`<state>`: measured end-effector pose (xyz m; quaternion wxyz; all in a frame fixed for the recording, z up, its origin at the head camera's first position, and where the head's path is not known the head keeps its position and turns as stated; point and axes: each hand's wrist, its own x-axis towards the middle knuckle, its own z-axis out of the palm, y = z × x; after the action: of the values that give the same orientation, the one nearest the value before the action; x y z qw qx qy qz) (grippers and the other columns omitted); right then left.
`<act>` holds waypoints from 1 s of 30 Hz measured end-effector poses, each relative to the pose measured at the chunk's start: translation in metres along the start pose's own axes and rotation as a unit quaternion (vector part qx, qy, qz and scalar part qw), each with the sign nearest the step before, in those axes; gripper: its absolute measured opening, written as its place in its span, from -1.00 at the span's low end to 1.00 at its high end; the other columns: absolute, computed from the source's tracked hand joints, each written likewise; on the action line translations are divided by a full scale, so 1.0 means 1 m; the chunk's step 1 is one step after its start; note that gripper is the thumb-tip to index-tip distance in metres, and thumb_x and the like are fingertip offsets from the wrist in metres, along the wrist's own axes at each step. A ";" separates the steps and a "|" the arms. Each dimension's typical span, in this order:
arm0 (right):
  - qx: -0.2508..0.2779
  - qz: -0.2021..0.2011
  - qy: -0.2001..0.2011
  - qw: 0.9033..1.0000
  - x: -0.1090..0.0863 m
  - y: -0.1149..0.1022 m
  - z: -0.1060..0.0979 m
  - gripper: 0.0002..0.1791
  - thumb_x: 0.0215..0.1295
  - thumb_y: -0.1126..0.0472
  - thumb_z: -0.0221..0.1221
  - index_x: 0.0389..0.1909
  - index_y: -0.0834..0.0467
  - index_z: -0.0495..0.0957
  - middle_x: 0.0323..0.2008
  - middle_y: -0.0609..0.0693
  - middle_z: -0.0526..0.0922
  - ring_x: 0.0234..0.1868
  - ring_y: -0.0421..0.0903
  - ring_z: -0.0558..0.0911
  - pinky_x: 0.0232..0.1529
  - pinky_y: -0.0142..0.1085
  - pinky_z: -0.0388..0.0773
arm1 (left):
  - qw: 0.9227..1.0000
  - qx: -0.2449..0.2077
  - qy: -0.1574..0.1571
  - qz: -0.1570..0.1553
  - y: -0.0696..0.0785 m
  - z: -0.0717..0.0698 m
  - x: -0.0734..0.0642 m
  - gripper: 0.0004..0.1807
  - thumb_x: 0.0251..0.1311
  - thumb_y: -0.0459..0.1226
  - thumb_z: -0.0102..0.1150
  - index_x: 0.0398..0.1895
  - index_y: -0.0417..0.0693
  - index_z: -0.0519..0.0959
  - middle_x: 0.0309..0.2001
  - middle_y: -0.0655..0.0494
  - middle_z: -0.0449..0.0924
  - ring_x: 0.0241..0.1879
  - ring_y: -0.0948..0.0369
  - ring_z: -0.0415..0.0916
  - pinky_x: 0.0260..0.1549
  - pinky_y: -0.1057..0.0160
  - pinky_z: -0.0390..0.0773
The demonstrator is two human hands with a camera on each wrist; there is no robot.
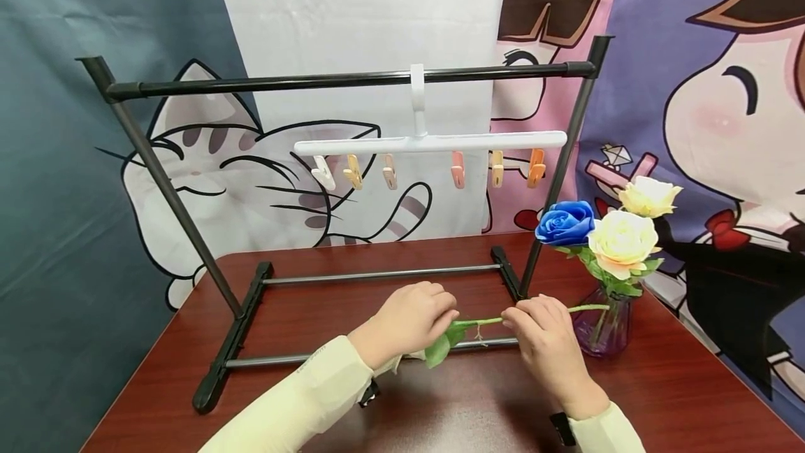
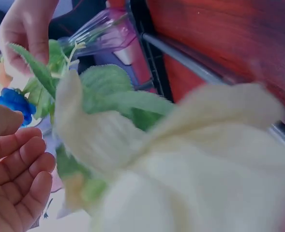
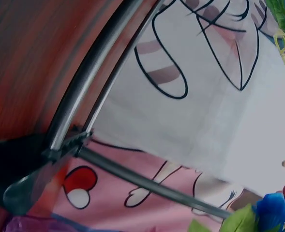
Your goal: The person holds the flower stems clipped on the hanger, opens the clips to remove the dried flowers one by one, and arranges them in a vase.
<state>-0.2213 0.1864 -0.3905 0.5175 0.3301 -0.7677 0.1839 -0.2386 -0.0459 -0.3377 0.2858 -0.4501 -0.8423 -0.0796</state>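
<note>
My right hand (image 1: 548, 344) pinches the green stem of an artificial white rose (image 2: 195, 169), held level above the front bar of a black stand. The stem's cut end points right, in front of a purple glass vase (image 1: 600, 341). Beside the rose's green leaves (image 1: 438, 351) is my left hand (image 1: 409, 320), its fingers loosely bent with nothing between them in the left wrist view. From the head, that hand and its sleeve hide most of the bloom. In the vase stand a blue rose (image 1: 566, 223) and two pale yellow roses (image 1: 622, 243).
The black stand (image 1: 172, 205) spans the dark red table (image 1: 465, 404). From its top bar (image 1: 302, 81) hangs a white hanger (image 1: 377, 145) with several coloured clips, among them an orange clip (image 1: 536, 168). A printed cartoon cloth (image 1: 377, 19) covers the wall behind.
</note>
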 end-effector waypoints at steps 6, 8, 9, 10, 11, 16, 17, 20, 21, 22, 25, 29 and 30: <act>0.001 0.017 0.033 0.999 -0.003 0.012 -0.010 -0.59 0.39 0.03 -0.04 -0.47 0.23 0.60 -0.49 0.04 0.50 -0.37 0.06 0.43 -0.13 -0.09 0.26 | 0.999 -0.020 0.028 -0.017 -0.005 -0.003 -0.003 -0.94 0.16 -0.24 0.15 -0.41 0.06 0.61 -0.48 0.26 0.52 -0.46 0.30 0.45 -0.47 0.38 0.45; -0.002 0.019 0.049 0.999 -0.003 0.016 -0.012 -0.58 0.38 0.03 -0.02 -0.48 0.25 0.60 -0.51 0.06 0.46 -0.38 0.09 0.41 -0.18 -0.10 0.25 | 0.999 -0.026 0.034 -0.025 -0.007 -0.002 -0.005 -0.94 0.16 -0.25 0.14 -0.38 0.04 0.61 -0.46 0.25 0.54 -0.45 0.31 0.45 -0.46 0.39 0.46; -0.003 0.021 0.056 0.998 -0.003 0.019 -0.014 -0.57 0.37 0.03 -0.02 -0.48 0.26 0.60 -0.53 0.07 0.45 -0.39 0.10 0.40 -0.21 -0.10 0.25 | 0.998 -0.029 0.037 -0.029 -0.008 -0.001 -0.005 -0.93 0.16 -0.25 0.13 -0.37 0.03 0.61 -0.45 0.25 0.54 -0.45 0.31 0.45 -0.45 0.39 0.46; -0.006 0.024 0.062 0.998 -0.003 0.021 -0.015 -0.57 0.37 0.03 -0.01 -0.49 0.27 0.60 -0.53 0.08 0.43 -0.40 0.12 0.39 -0.24 -0.11 0.23 | 0.998 -0.032 0.040 -0.032 -0.008 -0.001 -0.006 -0.93 0.16 -0.26 0.13 -0.36 0.03 0.61 -0.44 0.24 0.54 -0.44 0.31 0.45 -0.44 0.39 0.46; -0.007 0.029 0.067 0.997 -0.003 0.022 -0.017 -0.57 0.36 0.02 0.00 -0.49 0.27 0.60 -0.54 0.08 0.42 -0.41 0.12 0.38 -0.27 -0.12 0.21 | 0.998 -0.034 0.043 -0.035 -0.009 0.000 -0.006 -0.93 0.16 -0.26 0.13 -0.36 0.02 0.61 -0.44 0.24 0.54 -0.44 0.31 0.45 -0.43 0.39 0.47; -0.029 0.062 0.079 0.995 -0.006 0.027 -0.024 -0.56 0.35 -0.02 -0.01 -0.48 0.24 0.59 -0.53 0.06 0.44 -0.40 0.12 0.36 -0.22 -0.16 0.14 | 0.995 -0.051 0.078 -0.043 -0.011 -0.001 -0.008 -0.94 0.16 -0.28 0.13 -0.36 -0.01 0.60 -0.44 0.22 0.56 -0.39 0.29 0.49 -0.38 0.36 0.50; -0.033 0.067 0.083 0.994 -0.007 0.028 -0.025 -0.56 0.35 -0.03 -0.01 -0.48 0.23 0.59 -0.53 0.07 0.44 -0.39 0.12 0.35 -0.18 -0.17 0.12 | 0.994 -0.056 0.087 -0.043 -0.011 -0.001 -0.009 -0.93 0.16 -0.28 0.13 -0.36 -0.02 0.60 -0.43 0.21 0.57 -0.38 0.28 0.49 -0.36 0.36 0.50; -0.044 0.073 0.101 0.991 -0.010 0.030 -0.026 -0.56 0.34 -0.03 -0.02 -0.49 0.24 0.57 -0.52 0.09 0.44 -0.40 0.14 0.34 -0.11 -0.15 0.06 | 0.990 -0.073 0.112 -0.048 -0.012 -0.002 -0.010 -0.91 0.18 -0.29 0.11 -0.32 -0.05 0.61 -0.40 0.19 0.59 -0.34 0.26 0.51 -0.30 0.34 0.51; -0.048 0.074 0.108 0.990 -0.011 0.031 -0.026 -0.56 0.34 -0.03 -0.02 -0.50 0.24 0.57 -0.51 0.10 0.44 -0.40 0.15 0.33 -0.11 -0.16 0.05 | 0.988 -0.079 0.120 -0.049 -0.012 -0.002 -0.010 -0.90 0.19 -0.30 0.09 -0.31 -0.07 0.60 -0.38 0.18 0.60 -0.33 0.26 0.52 -0.28 0.33 0.51; -0.052 0.076 0.113 0.989 -0.012 0.033 -0.026 -0.56 0.34 -0.03 -0.03 -0.50 0.24 0.56 -0.51 0.11 0.43 -0.40 0.15 0.33 -0.11 -0.16 0.05 | 0.987 -0.084 0.128 -0.049 -0.013 -0.002 -0.011 -0.88 0.20 -0.30 0.07 -0.29 -0.08 0.60 -0.37 0.17 0.60 -0.32 0.25 0.52 -0.27 0.33 0.51; -0.064 0.083 0.132 0.986 -0.015 0.038 -0.025 -0.55 0.35 -0.03 -0.04 -0.50 0.25 0.54 -0.50 0.14 0.42 -0.39 0.17 0.33 -0.20 -0.08 0.08 | 0.983 -0.101 0.148 -0.050 -0.014 -0.003 -0.012 -0.83 0.24 -0.31 0.00 -0.24 -0.12 0.59 -0.31 0.13 0.62 -0.26 0.23 0.53 -0.20 0.31 0.51; -0.068 0.094 0.162 0.980 -0.015 0.039 -0.026 -0.54 0.36 -0.04 -0.06 -0.49 0.27 0.51 -0.50 0.17 0.40 -0.36 0.21 0.33 -0.24 -0.05 0.11 | 0.978 -0.120 0.159 -0.054 -0.014 -0.005 -0.013 -0.78 0.28 -0.31 -0.08 -0.18 -0.18 0.56 -0.25 0.07 0.61 -0.20 0.20 0.53 -0.17 0.28 0.51; -0.067 0.096 0.171 0.978 -0.014 0.038 -0.026 -0.54 0.36 -0.04 -0.06 -0.49 0.27 0.50 -0.51 0.18 0.39 -0.36 0.22 0.32 -0.22 -0.09 0.13 | 0.978 -0.123 0.160 -0.055 -0.014 -0.005 -0.014 -0.78 0.28 -0.31 -0.08 -0.16 -0.19 0.56 -0.24 0.05 0.61 -0.20 0.20 0.54 -0.16 0.27 0.52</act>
<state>-0.2270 0.2344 -0.3903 0.6419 0.1829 -0.7068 0.2343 -0.2421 -0.0661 -0.3390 0.3544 -0.4160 -0.7931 -0.2689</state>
